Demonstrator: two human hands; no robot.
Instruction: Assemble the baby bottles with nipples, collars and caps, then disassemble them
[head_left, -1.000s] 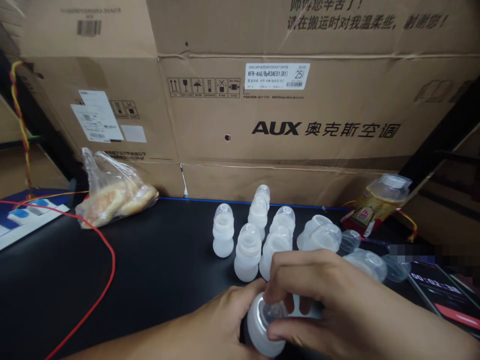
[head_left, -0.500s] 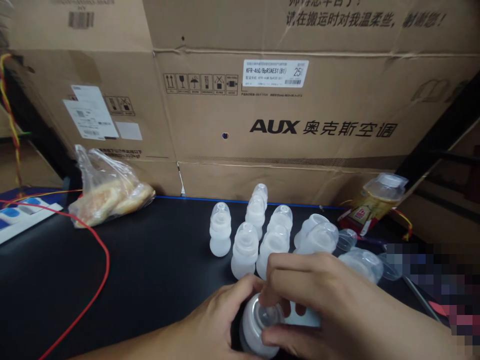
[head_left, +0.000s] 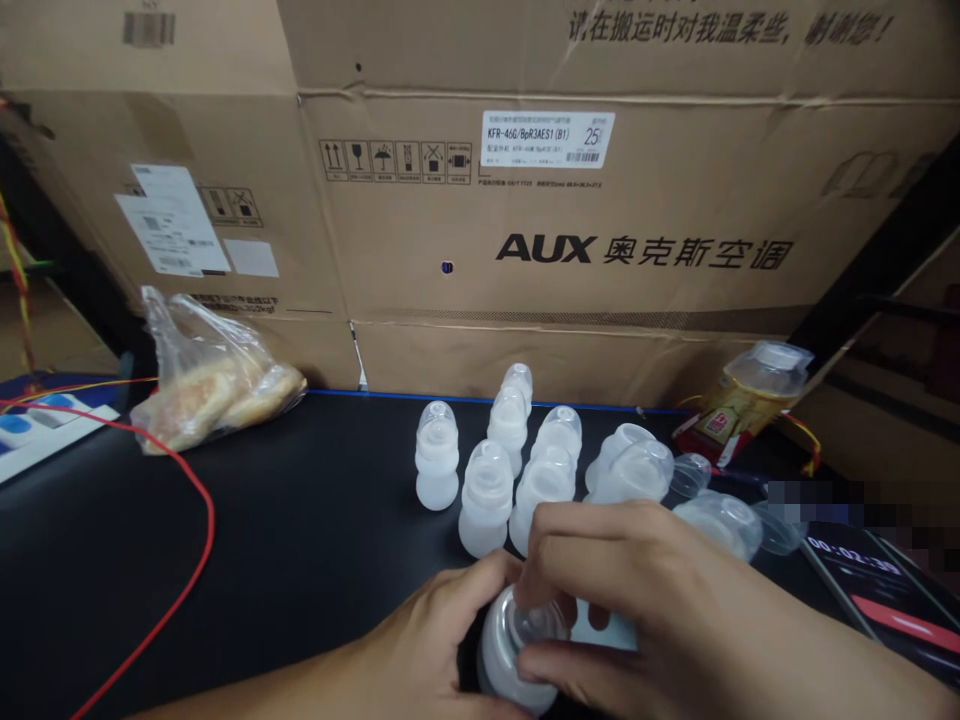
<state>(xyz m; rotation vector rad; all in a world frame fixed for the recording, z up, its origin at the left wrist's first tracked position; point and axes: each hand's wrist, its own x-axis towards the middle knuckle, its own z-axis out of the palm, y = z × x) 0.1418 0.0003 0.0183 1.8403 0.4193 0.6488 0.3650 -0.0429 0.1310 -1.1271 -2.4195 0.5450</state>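
Both hands closed on one small translucent bottle, low centre of the black table. Left hand wraps the body, likely steadying it; right hand pinches the clear cap from 3 o'clock. Capped bottles cluster just beyond at 12 o'clock. Loose caps at 2 o'clock. Bagged bread at 10 o'clock, well apart.

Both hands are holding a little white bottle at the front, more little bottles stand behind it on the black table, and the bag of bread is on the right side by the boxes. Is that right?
Almost. The bag of bread lies on the left side, not the right, as the head view shows. The rest holds: the left hand and right hand grip the little white bottle, and more little bottles stand behind on the black table by the boxes.
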